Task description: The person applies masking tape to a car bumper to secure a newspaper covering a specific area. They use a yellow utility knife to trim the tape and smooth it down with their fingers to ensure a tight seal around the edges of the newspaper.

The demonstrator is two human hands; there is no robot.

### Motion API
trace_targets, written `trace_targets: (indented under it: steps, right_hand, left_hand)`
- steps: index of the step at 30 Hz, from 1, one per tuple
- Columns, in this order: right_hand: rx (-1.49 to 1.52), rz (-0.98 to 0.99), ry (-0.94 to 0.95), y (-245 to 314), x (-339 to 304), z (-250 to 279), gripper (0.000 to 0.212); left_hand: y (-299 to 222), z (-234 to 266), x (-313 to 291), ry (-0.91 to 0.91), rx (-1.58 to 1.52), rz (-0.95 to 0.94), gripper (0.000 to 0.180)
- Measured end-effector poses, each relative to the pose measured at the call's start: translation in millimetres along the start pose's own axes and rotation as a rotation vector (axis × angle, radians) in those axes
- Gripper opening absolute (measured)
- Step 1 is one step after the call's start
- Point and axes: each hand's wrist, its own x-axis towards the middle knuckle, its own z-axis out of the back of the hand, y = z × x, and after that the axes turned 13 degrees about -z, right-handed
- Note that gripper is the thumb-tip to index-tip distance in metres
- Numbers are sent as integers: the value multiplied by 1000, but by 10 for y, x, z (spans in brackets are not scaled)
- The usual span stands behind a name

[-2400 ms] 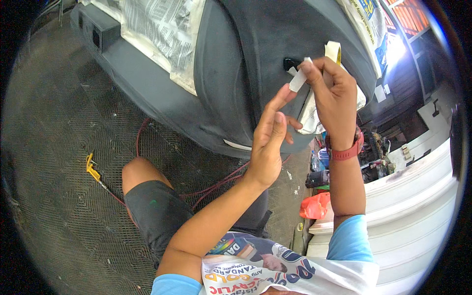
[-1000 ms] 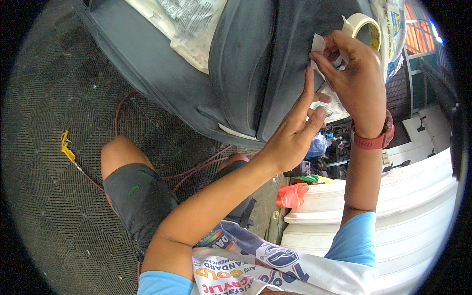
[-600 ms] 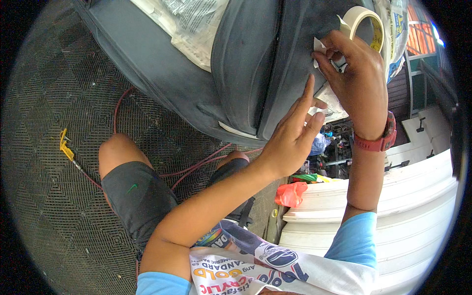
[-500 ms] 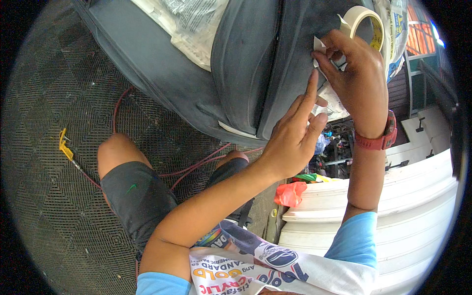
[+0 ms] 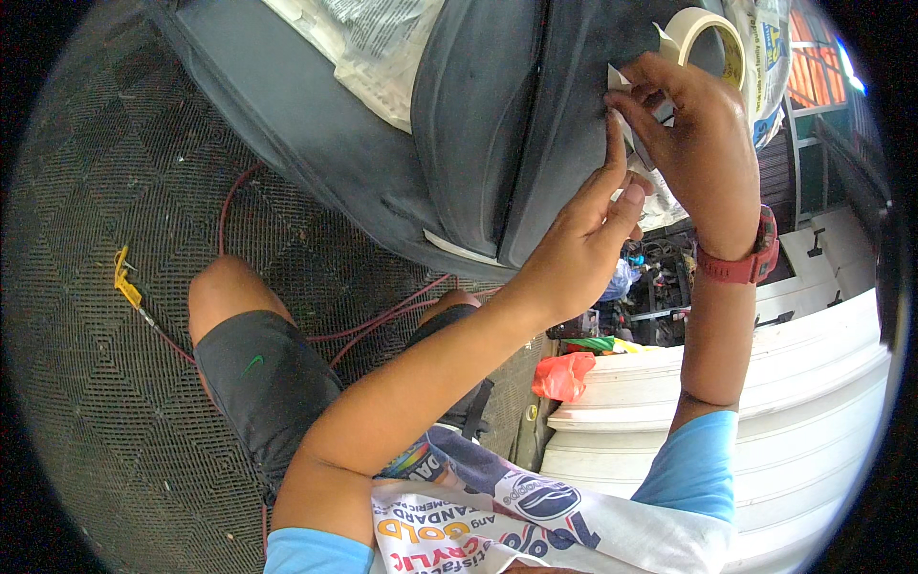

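A pale strip of masking tape (image 5: 617,80) is pinched between the thumb and fingers of my right hand (image 5: 698,143), against a dull dark-grey car body panel (image 5: 583,115). Just beyond those fingers is the cream roll of masking tape (image 5: 681,36), standing on its edge near the panel. My left hand (image 5: 583,230) is below and to the left; its index finger stretches up to the panel beside the strip. The other left fingers are loosely bent, thumb apart, holding nothing. Part of the strip is hidden behind my right fingers.
Newspaper under clear plastic (image 5: 378,67) covers part of the car at the upper left. A red hose (image 5: 227,206) and a yellow-handled air tool (image 5: 124,279) lie on the dark grid mat (image 5: 105,402). White ribbed panels (image 5: 784,383) and an orange plastic bag (image 5: 562,376) are at the right.
My left hand has moved up and slightly right, its index fingertip now closer to my right fingers. The right hand keeps its pinch and has shifted only slightly.
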Motion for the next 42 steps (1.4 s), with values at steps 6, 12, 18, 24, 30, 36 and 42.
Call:
trace_targets:
  steps: [6, 12, 18, 24, 30, 36, 42]
  right_hand:
    - [5, 17, 24, -1, 11, 40, 14]
    - [-27, 42, -10, -34, 11, 39, 16]
    - [-17, 24, -5, -31, 7, 33, 16]
    - [-20, 31, -21, -14, 4, 20, 15]
    - [-5, 38, -32, -23, 16, 24, 16]
    - [-26, 63, -42, -20, 18, 1, 14]
    - [-77, 36, -46, 3, 5, 21, 22]
  left_hand:
    - [37, -29, -82, 5, 63, -2, 83]
    - [18, -17, -39, -4, 40, 2, 83]
    - [4, -69, -77, -26, 123, -113, 85]
    - [-1, -14, -52, -45, -33, 14, 84]
    - [5, 34, -22, -32, -197, 134, 84]
    - [-28, 12, -48, -9, -23, 23, 81]
    - [56, -12, -11, -37, 97, -29, 80]
